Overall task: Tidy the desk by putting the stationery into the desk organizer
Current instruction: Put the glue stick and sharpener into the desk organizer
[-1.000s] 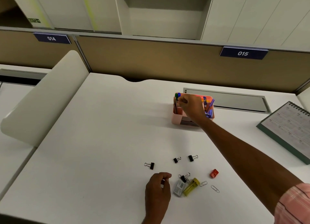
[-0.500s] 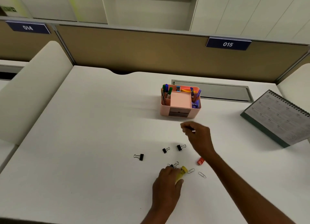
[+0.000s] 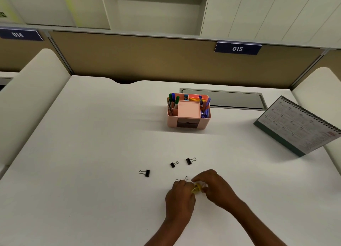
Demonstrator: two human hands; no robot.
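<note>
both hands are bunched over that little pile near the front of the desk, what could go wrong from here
1. The left hand and right hand crowd the same yellow item; small pieces hidden beneath them could get knocked away or missed.
2. Three black binder clips lie scattered apart on the desk and could be left behind.
3. The pink organizer already looks crowded with pens, so dropped-in items might catch on them.
</note>
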